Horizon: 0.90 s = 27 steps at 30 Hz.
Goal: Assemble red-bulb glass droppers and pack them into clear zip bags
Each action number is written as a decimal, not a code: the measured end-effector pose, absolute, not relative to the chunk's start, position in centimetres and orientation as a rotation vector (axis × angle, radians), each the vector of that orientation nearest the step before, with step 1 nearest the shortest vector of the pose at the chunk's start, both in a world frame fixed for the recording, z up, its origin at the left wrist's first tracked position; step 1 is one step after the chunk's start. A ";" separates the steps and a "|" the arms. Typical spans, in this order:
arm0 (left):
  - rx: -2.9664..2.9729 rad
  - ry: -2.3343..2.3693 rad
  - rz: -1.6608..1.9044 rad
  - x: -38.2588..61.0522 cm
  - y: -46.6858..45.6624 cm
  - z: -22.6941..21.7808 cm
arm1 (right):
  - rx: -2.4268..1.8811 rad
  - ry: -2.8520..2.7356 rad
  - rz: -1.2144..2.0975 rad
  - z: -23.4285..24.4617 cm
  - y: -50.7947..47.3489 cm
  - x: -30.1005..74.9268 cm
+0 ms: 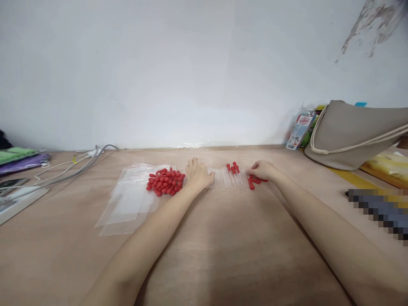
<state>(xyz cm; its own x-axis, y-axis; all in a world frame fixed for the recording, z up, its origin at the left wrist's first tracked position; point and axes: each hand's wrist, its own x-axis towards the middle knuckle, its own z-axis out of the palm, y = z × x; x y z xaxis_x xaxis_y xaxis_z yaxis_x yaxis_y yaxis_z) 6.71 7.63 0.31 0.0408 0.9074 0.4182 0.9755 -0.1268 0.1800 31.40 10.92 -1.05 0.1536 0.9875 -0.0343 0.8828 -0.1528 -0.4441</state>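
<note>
Pinched together, the fingers of the right hand (263, 170) meet at the right end of a row of clear tubes (223, 180) — whether they grip one, I am not able to say. The left hand (196, 175) lies loosely spread over the left end, holding nothing visible. This row is near the far edge of the surface (236, 255). Tubes are probably light, stiff, slippery, maybe fragile — better taken by the middle. The red bulbs (164, 182), piled beside the left hand, look soft. Tubes beneath this hand are hidden, and their tips blur.
</note>
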 end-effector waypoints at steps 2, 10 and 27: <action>-2.158 -2.000 -0.609 6.7 8.0 0.3 | -2.114 -1.783 0.468 -0.9 10.8 31.2; -2.124 -1.912 -0.545 6.7 8.2 0.3 | -2.035 -1.645 0.515 -0.7 10.5 30.9; -2.275 -1.678 -0.790 6.2 6.4 1.4 | -1.249 -1.229 0.444 -1.8 8.3 26.6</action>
<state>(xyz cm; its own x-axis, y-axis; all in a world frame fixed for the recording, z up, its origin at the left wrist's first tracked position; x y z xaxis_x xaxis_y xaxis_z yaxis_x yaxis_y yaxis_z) 6.23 6.44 1.44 0.2099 0.8219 0.5296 0.9319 -0.3321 0.1460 26.65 8.31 -1.79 0.3552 0.8186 0.4514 0.3414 0.3359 -0.8778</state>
